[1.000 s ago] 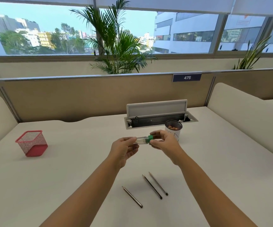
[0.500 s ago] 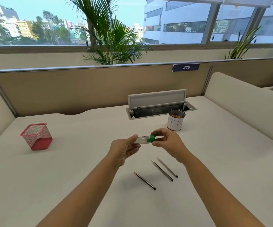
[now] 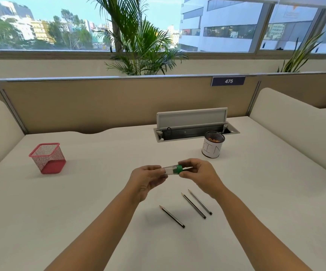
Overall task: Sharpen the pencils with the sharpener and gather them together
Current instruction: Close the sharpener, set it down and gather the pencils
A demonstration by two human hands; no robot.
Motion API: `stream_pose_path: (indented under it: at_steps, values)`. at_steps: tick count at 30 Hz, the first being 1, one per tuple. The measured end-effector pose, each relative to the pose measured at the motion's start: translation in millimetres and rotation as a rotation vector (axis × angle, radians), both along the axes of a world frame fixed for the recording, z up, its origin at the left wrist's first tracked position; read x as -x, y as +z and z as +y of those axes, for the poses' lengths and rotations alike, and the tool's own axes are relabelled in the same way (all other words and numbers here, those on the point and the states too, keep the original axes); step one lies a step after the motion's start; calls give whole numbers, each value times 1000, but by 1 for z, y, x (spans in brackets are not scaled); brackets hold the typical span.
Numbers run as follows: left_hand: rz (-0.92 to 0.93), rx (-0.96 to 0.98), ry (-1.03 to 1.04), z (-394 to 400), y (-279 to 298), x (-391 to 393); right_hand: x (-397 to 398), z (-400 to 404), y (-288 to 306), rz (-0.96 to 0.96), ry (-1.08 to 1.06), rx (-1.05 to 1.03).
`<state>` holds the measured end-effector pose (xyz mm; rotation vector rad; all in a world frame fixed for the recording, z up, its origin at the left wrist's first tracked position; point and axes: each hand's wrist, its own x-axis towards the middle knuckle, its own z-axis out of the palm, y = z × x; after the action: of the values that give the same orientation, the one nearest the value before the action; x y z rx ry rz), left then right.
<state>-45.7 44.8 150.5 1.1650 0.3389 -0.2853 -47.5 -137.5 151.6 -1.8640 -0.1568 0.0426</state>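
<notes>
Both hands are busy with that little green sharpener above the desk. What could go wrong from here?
1. The left hand grips the clear tube and the right hand the green cap of the sharpener; if they separate away from the bin cup, any shavings inside could spill on the desk.
2. Three pencils lie loose below the forearms; a lowered arm could roll them away.

Bench's wide open at 6 o'clock; red mesh cup (image 3: 48, 157) at 10, tin (image 3: 213, 144) at 1, otherwise clear.
</notes>
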Motion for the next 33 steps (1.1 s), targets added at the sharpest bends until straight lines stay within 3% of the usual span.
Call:
stream_pose_path:
  at_steps: [9,22,29,33]
  values:
    - [-98,-4,31,-12,-6,8,-6,-15,-6,60,34,-154]
    - [-205,-72,156,-25,-13,7,-22,-18,-6,159,67,-160]
    - [-94,-11,119,-25,-17,-1,-24,-7,-14,174,37,-196]
    - [47,144,161,-29,-19,-8,-28,7,-18,10,-38,-28]
